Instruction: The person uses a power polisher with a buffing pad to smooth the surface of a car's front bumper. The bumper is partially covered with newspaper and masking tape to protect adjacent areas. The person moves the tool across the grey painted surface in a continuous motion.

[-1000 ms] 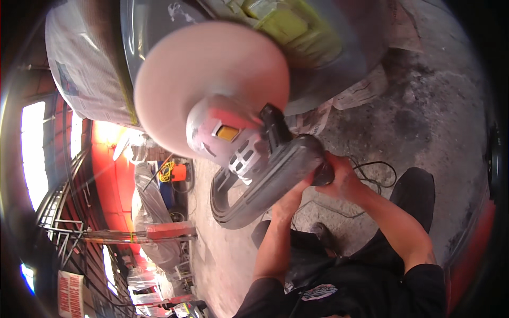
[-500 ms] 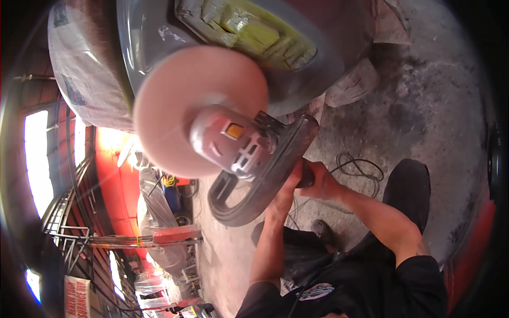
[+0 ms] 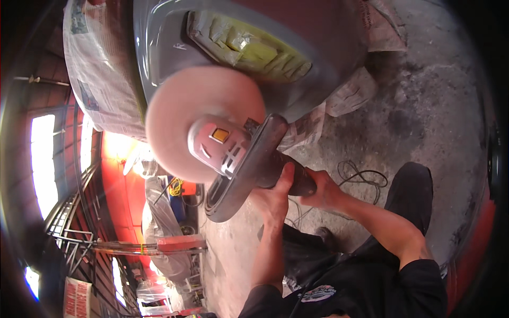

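A rotary polisher (image 3: pixel 229 150) with a silver-grey head and black body is held in front of me. My left hand (image 3: pixel 273 200) is wrapped around its body just behind the wide black loop handle (image 3: pixel 249 164). Farther back, my right hand (image 3: pixel 322 189) grips the rear end. The large, round, pinkish polishing pad (image 3: pixel 167 124) looks smeared, as if spinning. Its upper edge overlaps the glossy grey car panel (image 3: pixel 164 58); I cannot tell how firmly they touch. Yellowish masking tape covers a lamp-shaped area (image 3: pixel 249 47) in the panel.
Printed paper sheets (image 3: pixel 101 63) cover the car's left side, and more paper (image 3: pixel 350 93) hangs at its lower edge. A black cord (image 3: pixel 360 175) loops across the concrete floor (image 3: pixel 424 116) to the right. Metal racks (image 3: pixel 74 233) and a red wall (image 3: pixel 124 180) stand at left.
The polisher has turned and shifted left, so more of its black body shows. Both hands keep their hold. The car panel and surroundings sit slightly lower and farther right in view.
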`<state>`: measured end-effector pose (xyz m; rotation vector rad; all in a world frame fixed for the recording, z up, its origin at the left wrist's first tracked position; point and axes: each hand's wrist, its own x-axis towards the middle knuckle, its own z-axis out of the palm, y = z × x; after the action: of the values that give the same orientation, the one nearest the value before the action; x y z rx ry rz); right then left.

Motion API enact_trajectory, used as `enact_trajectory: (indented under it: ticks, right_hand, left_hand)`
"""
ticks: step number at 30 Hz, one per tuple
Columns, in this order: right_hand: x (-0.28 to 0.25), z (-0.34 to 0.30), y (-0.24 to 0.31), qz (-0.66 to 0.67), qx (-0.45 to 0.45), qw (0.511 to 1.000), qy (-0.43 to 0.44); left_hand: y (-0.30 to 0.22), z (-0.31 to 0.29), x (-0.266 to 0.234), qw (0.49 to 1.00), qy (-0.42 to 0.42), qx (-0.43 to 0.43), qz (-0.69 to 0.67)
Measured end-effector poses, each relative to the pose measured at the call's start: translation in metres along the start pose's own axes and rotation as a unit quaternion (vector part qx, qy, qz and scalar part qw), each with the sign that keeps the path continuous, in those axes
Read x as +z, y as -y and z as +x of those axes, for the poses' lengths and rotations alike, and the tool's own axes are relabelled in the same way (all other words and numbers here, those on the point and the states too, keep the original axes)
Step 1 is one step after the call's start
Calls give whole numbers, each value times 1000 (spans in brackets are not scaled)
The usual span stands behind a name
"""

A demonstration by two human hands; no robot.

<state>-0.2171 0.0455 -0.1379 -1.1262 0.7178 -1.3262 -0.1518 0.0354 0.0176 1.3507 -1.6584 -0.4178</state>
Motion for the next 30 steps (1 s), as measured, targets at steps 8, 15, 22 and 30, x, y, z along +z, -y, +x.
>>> enact_trajectory:
  ticks: [8, 15, 22, 30]
  right_hand:
    - [-37, 2, 58, -117, -48, 991, -45]
    - [-81, -37, 124, -257, -31, 960, -108]
    - [-89, -62, 174, -346, -53, 928, -125]
    - [-77, -82, 185, -340, 24, 929, -145]
  left_hand:
    - [-12, 22, 11, 992, -6, 58, -110]
    - [-38, 8, 41, 973, 29, 4, -228]
    - [-59, -3, 47, 963, 25, 1, -268]
    - [-73, -2, 41, 953, 58, -33, -297]
